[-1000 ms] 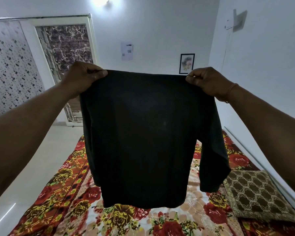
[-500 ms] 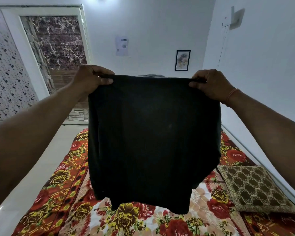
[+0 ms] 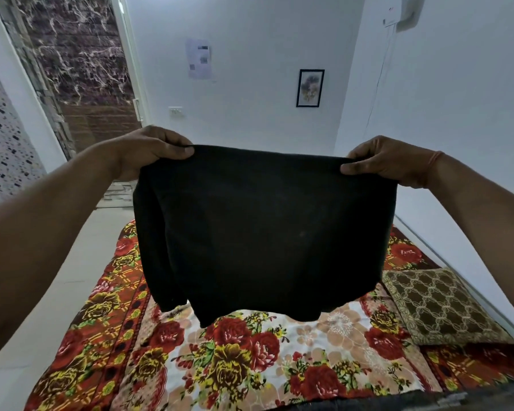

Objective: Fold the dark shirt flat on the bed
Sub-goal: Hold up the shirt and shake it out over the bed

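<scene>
The dark shirt [image 3: 264,232] hangs in the air in front of me, stretched between both hands above the bed [image 3: 250,366]. My left hand [image 3: 152,146] pinches its top left corner. At the top right corner my right hand [image 3: 389,160] grips the cloth, thumb toward me. The shirt's lower hem dangles just over the floral bedspread, and a sleeve droops at its left side. The far part of the bed is hidden behind the cloth.
A brown patterned cushion [image 3: 439,307] lies on the bed at the right, against the white wall [image 3: 457,129]. A pale floor [image 3: 80,262] runs along the bed's left side to a marbled door [image 3: 80,69]. A small framed picture [image 3: 310,88] hangs on the far wall.
Both hands have come down with the shirt, so its hem now hangs close to the bedspread. The right sleeve that dangled out has swung behind the cloth. My view has tilted down.
</scene>
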